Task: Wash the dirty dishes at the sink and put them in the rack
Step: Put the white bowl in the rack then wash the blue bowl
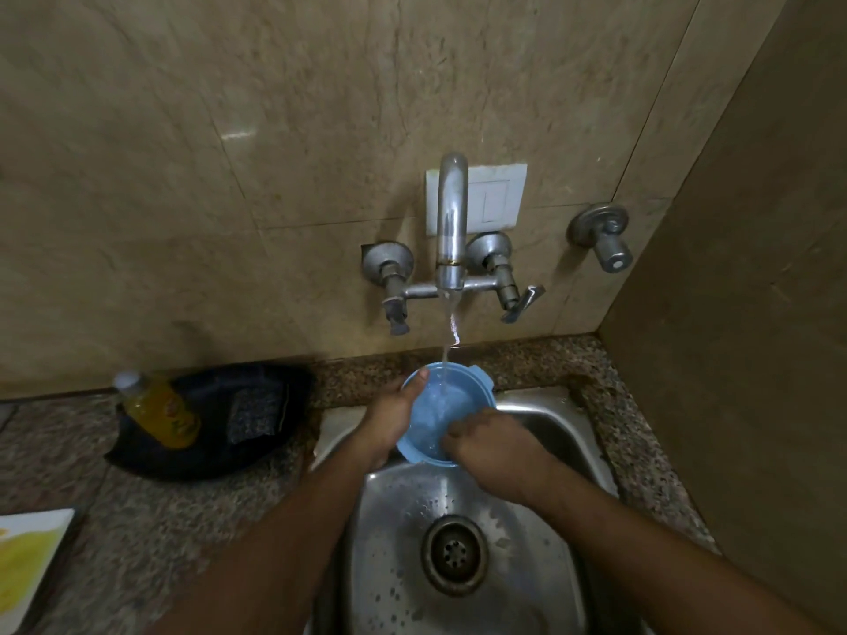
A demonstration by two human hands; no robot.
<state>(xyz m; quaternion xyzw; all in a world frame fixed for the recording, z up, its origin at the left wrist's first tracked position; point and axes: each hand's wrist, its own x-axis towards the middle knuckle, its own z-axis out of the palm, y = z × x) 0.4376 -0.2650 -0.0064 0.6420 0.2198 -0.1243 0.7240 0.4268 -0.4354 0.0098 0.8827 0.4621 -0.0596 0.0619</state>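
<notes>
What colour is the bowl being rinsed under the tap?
Light blue: the bowl shows best in the head view.

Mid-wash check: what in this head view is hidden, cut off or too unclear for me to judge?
- Dish rack: not in the frame.
- Blue bowl: near rim and inside partly covered by the right hand; whether it is clean is unclear through the water.
- Right-hand fingers: tips hidden inside the bowl.
- Left hand: fingers behind the bowl's outside, hidden.
- Yellow bottle: label blurred.
- White-and-yellow item: cut by the left edge.

Both hands out in front, forearms converging.
Left hand (398, 407) curled in a grip, thumb up; right hand (492, 446) fingers bent inward.
</notes>
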